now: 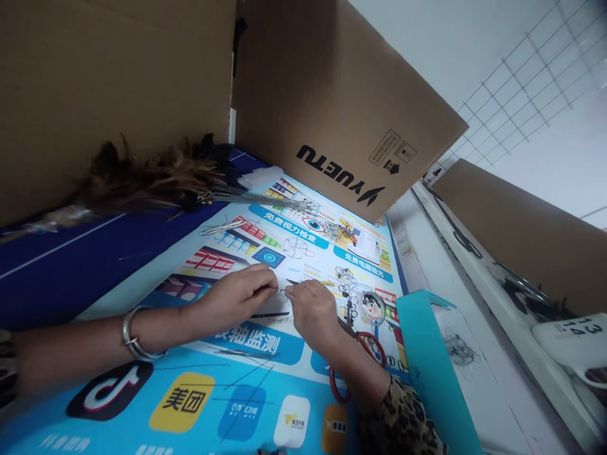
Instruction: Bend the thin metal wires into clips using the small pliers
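My left hand (pixel 239 294) and my right hand (pixel 313 309) meet over a printed poster mat (pixel 199 398), fingertips pinched together on a small thin wire piece (pixel 283 291) between them. A dark slender tool tip pokes out past my right fingers. A silver bangle (pixel 135 333) circles my left wrist. My right sleeve has a leopard pattern. Red-handled scissors (pixel 360 366) lie just under my right wrist. Small bent wire shapes (pixel 298 246) lie on the mat beyond my hands.
A feather bundle with long metal stems (pixel 156 180) lies at the back left on blue cloth. Cardboard walls (pixel 341 101) stand behind. A teal box (pixel 431 373) with a bag of wire bits sits at right. Thin dark wires lie near the mat's front.
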A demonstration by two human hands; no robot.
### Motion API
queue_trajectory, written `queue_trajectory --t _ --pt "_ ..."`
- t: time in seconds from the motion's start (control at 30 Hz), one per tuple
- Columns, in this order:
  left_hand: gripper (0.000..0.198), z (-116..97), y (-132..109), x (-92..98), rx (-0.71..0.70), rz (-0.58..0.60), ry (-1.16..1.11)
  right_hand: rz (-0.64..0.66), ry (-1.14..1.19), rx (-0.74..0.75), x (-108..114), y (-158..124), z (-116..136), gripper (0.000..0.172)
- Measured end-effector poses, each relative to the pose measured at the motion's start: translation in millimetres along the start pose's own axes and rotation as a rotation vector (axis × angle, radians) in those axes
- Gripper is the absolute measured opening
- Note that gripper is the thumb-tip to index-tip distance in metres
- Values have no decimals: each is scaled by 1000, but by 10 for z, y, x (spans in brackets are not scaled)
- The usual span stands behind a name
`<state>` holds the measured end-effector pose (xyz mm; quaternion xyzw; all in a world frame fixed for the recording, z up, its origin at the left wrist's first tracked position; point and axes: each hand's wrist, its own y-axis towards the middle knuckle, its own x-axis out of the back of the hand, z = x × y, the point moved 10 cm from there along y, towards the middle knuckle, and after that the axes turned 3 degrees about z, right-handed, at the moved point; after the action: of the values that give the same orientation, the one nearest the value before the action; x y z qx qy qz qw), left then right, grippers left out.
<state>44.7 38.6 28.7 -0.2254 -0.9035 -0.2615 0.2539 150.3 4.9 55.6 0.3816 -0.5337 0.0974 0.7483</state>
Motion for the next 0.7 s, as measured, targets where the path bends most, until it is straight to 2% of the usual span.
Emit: queue_trajectory --t 0.4,0.7 --pt "16 25 -3 -49 -24 9 42 35 -31 -17 -27 80 51 18" --pt "17 -28 -7 47 -28 -39 99 9 122 -132 -33 42 -136 21"
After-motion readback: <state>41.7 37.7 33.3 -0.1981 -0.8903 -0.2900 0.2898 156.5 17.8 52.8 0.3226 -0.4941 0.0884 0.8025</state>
